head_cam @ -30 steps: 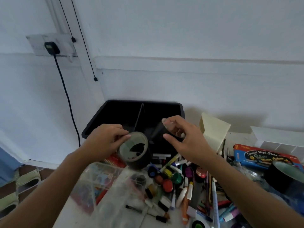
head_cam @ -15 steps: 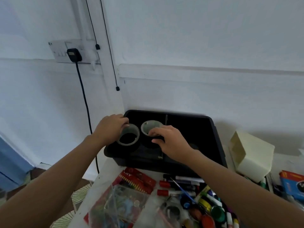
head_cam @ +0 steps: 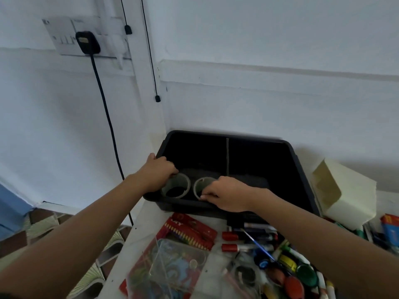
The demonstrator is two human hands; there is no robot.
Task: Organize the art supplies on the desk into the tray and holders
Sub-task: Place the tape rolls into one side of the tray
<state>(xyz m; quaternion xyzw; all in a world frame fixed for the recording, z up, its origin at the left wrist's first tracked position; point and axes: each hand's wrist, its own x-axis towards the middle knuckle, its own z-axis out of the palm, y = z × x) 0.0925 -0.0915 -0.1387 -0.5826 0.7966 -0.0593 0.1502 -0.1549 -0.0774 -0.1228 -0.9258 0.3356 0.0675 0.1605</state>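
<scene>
On the near desk (head_cam: 149, 229), loose clutter: clear plastic case (head_cam: 177, 264), red coloured-pencil box (head_cam: 190, 230), red-capped markers (head_cam: 230, 235), blue paintbrush (head_cam: 257, 244), paint pots (head_cam: 306, 277). Not sorted yet. Lies directly under both forearms, so is easy to sweep off the desk on the way back; calls for lifting clear rather than dragging.

Just beyond, low in the left compartment of the black tray (head_cam: 298, 160), close to its near wall: left tape roll (head_cam: 176, 187) and right tape roll (head_cam: 201, 184), side by side, cores up. Left hand (head_cam: 158, 172) curled over the left tape roll's far rim. Right hand (head_cam: 224, 194) gripping the right tape roll's near rim, fingertips pinching. Cannot tell whether either already rests on the tray floor. If released early, could drop, tip onto an edge and roll across the compartment. Could also catch on a finger and come back out.

Further back, a thin divider (head_cam: 227, 156), then the right compartment, too dark to read. Stands with its near left corner right at the desk's edge; risks rocking or sliding under a downward push there. To the right, a cream box (head_cam: 345, 197), tilted.
</scene>
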